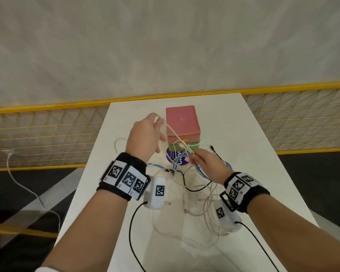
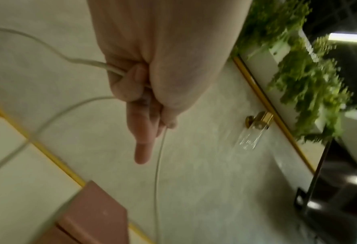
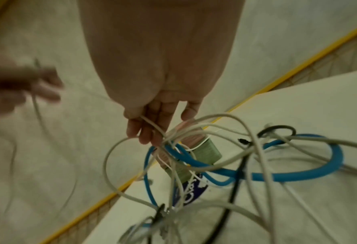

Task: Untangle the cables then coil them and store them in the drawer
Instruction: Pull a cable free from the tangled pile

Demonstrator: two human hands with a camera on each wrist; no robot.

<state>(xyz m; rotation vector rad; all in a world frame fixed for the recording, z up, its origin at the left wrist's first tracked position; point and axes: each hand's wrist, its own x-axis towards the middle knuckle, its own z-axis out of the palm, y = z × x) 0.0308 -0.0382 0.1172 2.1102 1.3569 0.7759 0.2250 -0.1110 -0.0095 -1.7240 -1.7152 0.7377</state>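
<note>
- The long white smooth-topped table (image 1: 234,134) fills the lower middle of the head view, running from the bottom edge up to a yellow wire-mesh railing (image 1: 47,130) that crosses mid-frame.
- A small boxy plastic drawer unit with a pink upper part and a green bottom drawer (image 1: 182,124) stands at centre frame on the far part of the table, its yellow handle facing the person.
- The tangle of thin round cables in white, blue and black (image 1: 186,173) lies loosely looped on the table just below the drawer unit, spreading toward the lower middle of the frame.
- The left hand (image 1: 145,136), raised at centre left, pinches a thin white cable (image 1: 175,134) between thumb and curled fingers, its plug end sticking up past the knuckles; one finger points out straight in the left wrist view.
- That cable runs taut on a diagonal, upper left to lower right, into the right hand (image 1: 206,163).
- The right hand, centre right above the tangle, pinches the white strands at its fingertips.
</note>
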